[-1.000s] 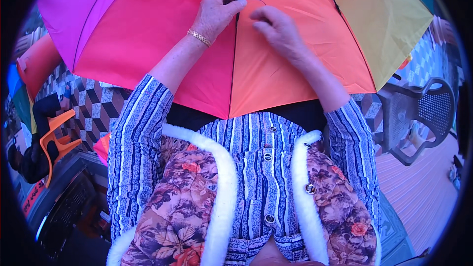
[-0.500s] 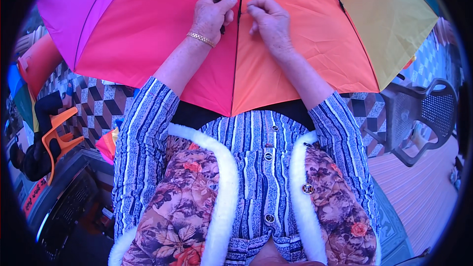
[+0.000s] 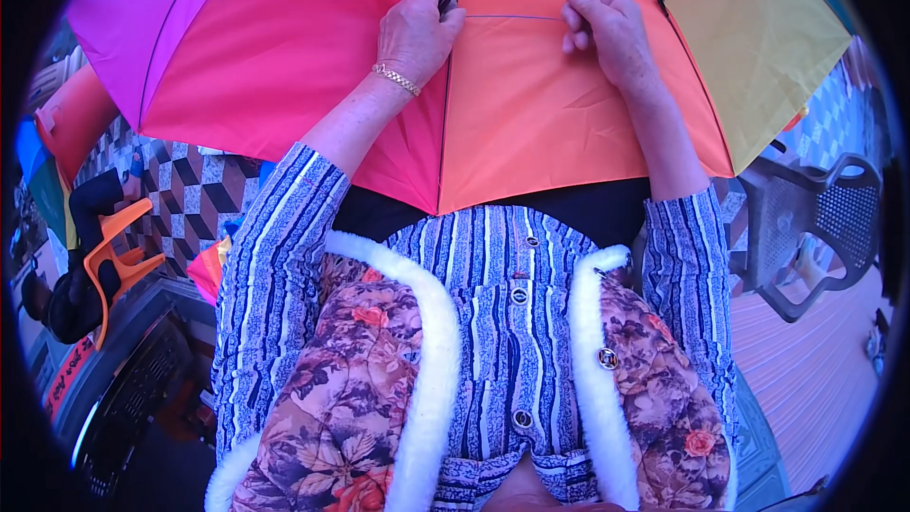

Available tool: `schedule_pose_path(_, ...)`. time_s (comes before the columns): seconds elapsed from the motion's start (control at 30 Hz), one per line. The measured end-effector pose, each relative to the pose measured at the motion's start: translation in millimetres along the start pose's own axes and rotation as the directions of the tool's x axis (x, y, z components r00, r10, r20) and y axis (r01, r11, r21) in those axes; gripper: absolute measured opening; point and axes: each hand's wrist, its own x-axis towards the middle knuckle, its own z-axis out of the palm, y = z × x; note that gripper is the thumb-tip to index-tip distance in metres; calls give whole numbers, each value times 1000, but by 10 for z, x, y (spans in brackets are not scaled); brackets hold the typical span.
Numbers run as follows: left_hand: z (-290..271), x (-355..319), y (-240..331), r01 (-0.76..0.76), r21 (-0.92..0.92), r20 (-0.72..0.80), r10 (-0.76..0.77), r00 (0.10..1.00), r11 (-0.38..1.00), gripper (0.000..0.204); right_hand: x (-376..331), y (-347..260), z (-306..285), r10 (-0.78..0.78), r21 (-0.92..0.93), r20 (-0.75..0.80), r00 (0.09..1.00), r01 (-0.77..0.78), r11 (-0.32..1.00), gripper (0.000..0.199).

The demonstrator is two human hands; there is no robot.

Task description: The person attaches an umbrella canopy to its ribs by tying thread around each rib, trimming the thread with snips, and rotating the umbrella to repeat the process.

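Nearest the camera is the person's own front: a blue striped shirt under a floral vest (image 3: 351, 398) trimmed in white fleece. Just beyond, across the lap, spreads the umbrella canopy (image 3: 531, 123), its panels running magenta, red, orange and yellow (dark ribs mark the seams). The left hand (image 3: 415, 33), with a gold bracelet (image 3: 396, 80) at the wrist, has its grip closed on a small dark item at the red-orange seam. The right hand (image 3: 607, 24) is pinched shut on a thin thread (image 3: 517, 17) stretched taut between both hands over the orange panel. Farther off stand an orange chair (image 3: 118, 261) at left and a grey chair (image 3: 815, 228) at right.
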Motion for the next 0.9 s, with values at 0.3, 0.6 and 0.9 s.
schedule_pose_path(0.3,220,66,-31,53,268,-98,-27,995,962,27,-391,-99,140,-48,17,195,980,46,999,18)
schedule_pose_path(0.6,157,14,-78,-209,123,-61,218,974,970,21,-387,-396,-168,-371,355,159,915,298,886,14)
schedule_pose_path(0.9,-49,197,-77,84,-503,175,6,984,860,16,-43,211,204,-403,-357,190,896,445,821,12)
